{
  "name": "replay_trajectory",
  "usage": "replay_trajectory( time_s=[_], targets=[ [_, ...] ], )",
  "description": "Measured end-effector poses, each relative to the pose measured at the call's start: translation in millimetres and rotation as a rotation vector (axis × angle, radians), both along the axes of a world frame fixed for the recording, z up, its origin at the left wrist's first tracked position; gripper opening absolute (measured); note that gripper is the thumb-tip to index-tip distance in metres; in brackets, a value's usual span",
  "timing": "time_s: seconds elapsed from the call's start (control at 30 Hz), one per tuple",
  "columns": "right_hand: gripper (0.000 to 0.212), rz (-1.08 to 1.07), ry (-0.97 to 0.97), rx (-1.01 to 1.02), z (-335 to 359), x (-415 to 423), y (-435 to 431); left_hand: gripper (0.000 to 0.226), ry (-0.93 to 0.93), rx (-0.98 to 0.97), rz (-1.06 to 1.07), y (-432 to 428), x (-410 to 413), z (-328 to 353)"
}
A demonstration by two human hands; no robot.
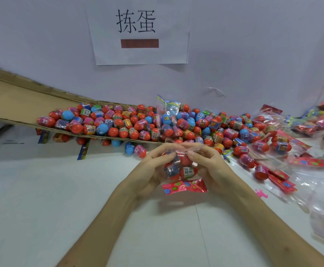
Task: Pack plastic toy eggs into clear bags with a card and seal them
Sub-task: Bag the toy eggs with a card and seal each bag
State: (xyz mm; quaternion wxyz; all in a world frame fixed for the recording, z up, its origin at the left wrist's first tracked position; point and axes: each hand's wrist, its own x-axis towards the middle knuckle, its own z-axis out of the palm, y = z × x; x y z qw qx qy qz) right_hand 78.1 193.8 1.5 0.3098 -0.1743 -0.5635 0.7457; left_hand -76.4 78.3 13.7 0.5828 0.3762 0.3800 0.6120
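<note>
in the head view, the clear bag [180, 168] sits mid-frame over the white table [80, 189], held between both hands. whether its near end touches the table i cannot tell. its long axis runs straight away from the person: the red flowered card [184, 186] marks the near end, the mouth is the far end, and several eggs [188, 171] are bunched between the two. the left hand [151, 166] comes in from the left side and the right hand [211, 166] from the right. each pinches the loose film at the mouth with curled fingers, so the fingertips [171, 154] of the two hands nearly meet over the top. neither hand is nearer than the other, and the mouth lies right at both sets of fingers, on the side away from the body. i judge the step in hand to be closing the mouth, which turns on pressing across that far edge, at right angles to the bag's length. beyond the bag, the pile of loose eggs [138, 122] spills off a cardboard sheet [12, 105], and packed bags [273, 145] lie to the right.
</note>
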Motion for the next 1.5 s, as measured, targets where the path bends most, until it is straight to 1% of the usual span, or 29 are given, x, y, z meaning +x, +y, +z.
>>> replay_trajectory(
  time_s=[0.1, 0.2, 0.37, 0.57, 0.6, 0.67, 0.73, 0.77, 0.87, 0.93, 1.03, 1.17, 1.3, 1.4, 1.5],
  targets=[
    [0.024, 0.065, 0.035, 0.001, 1.4, 2.8, 1.0, 0.017, -0.005, 0.052, -0.039, -0.2, -0.6, -0.5],
    [0.015, 0.175, 0.072, -0.001, 4.3, 5.4, 0.8, 0.017, 0.014, 0.085, -0.073, -1.3, -1.5, -0.5],
    [0.01, 0.255, 0.088, 0.016, 3.8, 6.3, 3.8, 0.02, 0.009, 0.108, -0.107, -3.2, -2.4, -1.7],
    [0.022, 0.23, 0.049, -0.089, 2.0, 5.2, 3.8, 0.042, -0.031, 0.138, -0.122, -0.8, -1.9, -2.0],
    [0.019, 0.218, 0.053, -0.119, 2.3, 5.6, 3.4, 0.045, -0.055, 0.143, -0.132, -0.9, -2.0, -1.9],
    [0.007, 0.19, 0.067, -0.147, 2.0, 6.4, 3.6, 0.047, -0.08, 0.151, -0.135, -1.1, -1.6, -1.6],
    [0.009, 0.19, 0.066, -0.155, 2.3, 6.6, 3.8, 0.046, -0.077, 0.164, -0.14, -0.8, -0.8, -1.2],
    [0.005, 0.205, 0.072, -0.162, 2.9, 6.8, 3.3, 0.043, -0.076, 0.172, -0.147, -0.6, -0.3, -1.1],
    [0.023, 0.241, 0.076, -0.176, 4.4, 6.7, 1.8, 0.031, -0.083, 0.183, -0.159, -0.7, 0.5, -0.6],
    [0.027, 0.247, 0.081, -0.18, 5.0, 6.8, 0.1, 0.028, -0.1, 0.176, -0.159, -1.1, 0.1, -0.3],
    [0.027, 0.249, 0.101, -0.191, 6.1, 6.5, -0.5, 0.027, -0.124, 0.176, -0.165, -1.5, -1.3, -0.4],
    [0.026, 0.299, 0.122, -0.172, 8.3, 6.9, 0.1, 0.027, -0.104, 0.189, -0.172, -0.3, -1.9, -0.6],
    [0.025, 0.323, 0.11, -0.153, 8.8, 8.2, 1.5, 0.024, -0.089, 0.169, -0.166, -0.4, -1.9, -2.4],
    [0.025, 0.321, 0.086, -0.144, 9.2, 9.3, 2.6, 0.029, -0.088, 0.147, -0.141, -1.1, -0.5, -2.0],
    [0.026, 0.319, 0.066, -0.146, 10.2, 10.1, 3.2, 0.023, -0.146, 0.122, -0.152, -1.6, -0.4, 1.6]
  ],
)
